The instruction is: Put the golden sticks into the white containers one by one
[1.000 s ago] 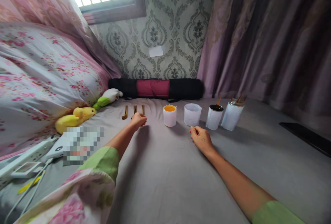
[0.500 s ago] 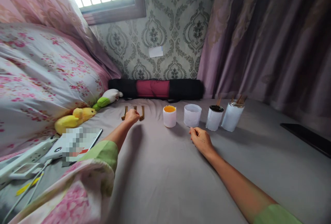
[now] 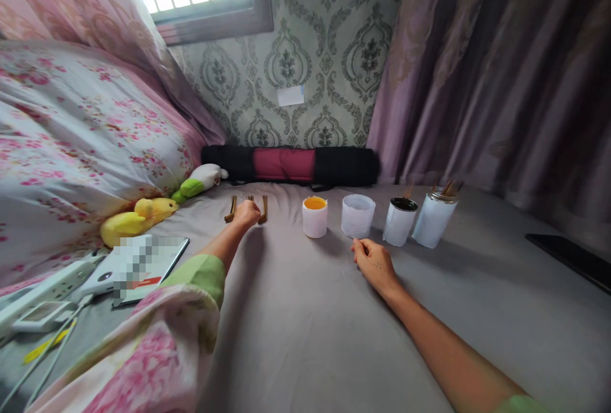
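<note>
My left hand (image 3: 248,213) is closed over the middle of three small bundles of thin brown sticks; the tips of the middle sticks (image 3: 249,197) show past my fingers. One bundle (image 3: 232,206) lies on its left and another bundle (image 3: 264,208) on its right, both bent like an L. My right hand (image 3: 375,265) is curled with fingertips together and nothing visible in it, just in front of a translucent white cup (image 3: 358,219). Left of that cup stands a white-wrapped cup with an orange inside (image 3: 315,219).
Two white-wrapped cans, a dark-mouthed can (image 3: 399,223) and a taller can (image 3: 433,221), hold thin sticks on the right. A black flat object (image 3: 570,260) lies far right. Plush toys (image 3: 143,216), a power strip (image 3: 57,286) and cables are left. A black-and-red roll (image 3: 286,165) lies by the wall.
The view has shifted slightly, moving the cups a little right and down in the picture. My left hand stays at the middle sticks and my right hand keeps its curled pose.
</note>
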Motion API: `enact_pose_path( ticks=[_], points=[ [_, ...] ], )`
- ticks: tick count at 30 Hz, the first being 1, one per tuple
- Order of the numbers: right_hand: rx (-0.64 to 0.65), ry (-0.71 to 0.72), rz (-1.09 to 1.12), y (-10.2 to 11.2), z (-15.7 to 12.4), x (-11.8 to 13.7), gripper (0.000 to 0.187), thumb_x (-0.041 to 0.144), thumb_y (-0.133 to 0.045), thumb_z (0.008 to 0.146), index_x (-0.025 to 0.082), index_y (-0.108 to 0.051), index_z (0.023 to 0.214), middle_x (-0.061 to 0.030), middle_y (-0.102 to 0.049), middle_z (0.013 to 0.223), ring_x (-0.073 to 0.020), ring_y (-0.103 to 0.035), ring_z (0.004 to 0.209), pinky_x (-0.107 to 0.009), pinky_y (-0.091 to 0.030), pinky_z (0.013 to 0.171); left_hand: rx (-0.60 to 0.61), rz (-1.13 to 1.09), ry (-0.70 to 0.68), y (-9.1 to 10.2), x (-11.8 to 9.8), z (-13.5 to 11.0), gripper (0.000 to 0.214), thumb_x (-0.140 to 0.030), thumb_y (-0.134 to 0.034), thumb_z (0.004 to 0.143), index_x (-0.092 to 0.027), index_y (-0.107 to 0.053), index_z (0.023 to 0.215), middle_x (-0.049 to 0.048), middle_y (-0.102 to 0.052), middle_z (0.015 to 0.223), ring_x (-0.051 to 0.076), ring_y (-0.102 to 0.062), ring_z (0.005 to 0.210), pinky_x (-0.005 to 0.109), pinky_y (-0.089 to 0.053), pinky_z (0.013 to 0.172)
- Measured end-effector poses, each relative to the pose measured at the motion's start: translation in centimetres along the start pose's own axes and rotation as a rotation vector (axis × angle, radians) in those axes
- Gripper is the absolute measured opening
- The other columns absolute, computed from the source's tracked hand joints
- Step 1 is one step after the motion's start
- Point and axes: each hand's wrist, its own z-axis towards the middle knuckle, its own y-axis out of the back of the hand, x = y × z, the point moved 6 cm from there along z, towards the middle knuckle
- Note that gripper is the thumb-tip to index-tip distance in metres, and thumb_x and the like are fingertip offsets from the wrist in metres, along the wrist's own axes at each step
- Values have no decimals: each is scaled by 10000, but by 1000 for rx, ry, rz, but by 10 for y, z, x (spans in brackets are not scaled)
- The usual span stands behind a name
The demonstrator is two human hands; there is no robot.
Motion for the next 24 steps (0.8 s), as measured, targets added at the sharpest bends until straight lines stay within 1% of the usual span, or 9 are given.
enact_pose_path(
  ticks=[5,11,24],
  points=[
    [6,-6,6,-1,0,-1,375,412,-347,804,177,-619,698,-51,-631,620,-133,-536,509,-219,-336,488,7,30,-11,-2,-6,-2,193,-168,-562,655,-148,-681,806,101,-677,857,211,-603,871,244,-439,728],
    [15,-11,5,-1,1,-2,368,414,-354,804,182,-621,702,-43,-638,635,-124,-532,502,-215,-334,486,-1,52,-15,-2,-12,-4,219,-192,-554,660,-141,-692,822,99,-678,871,207,-603,882,211,-434,738],
    [31,-20,17,-2,0,-1,374,425,-356,801,174,-615,702,-43,-619,606,-120,-509,482,-215,-318,462,22,68,-21,-11,-10,3,230,-199,-561,626,-143,-691,807,96,-677,823,204,-610,847,200,-441,684]
  ],
)
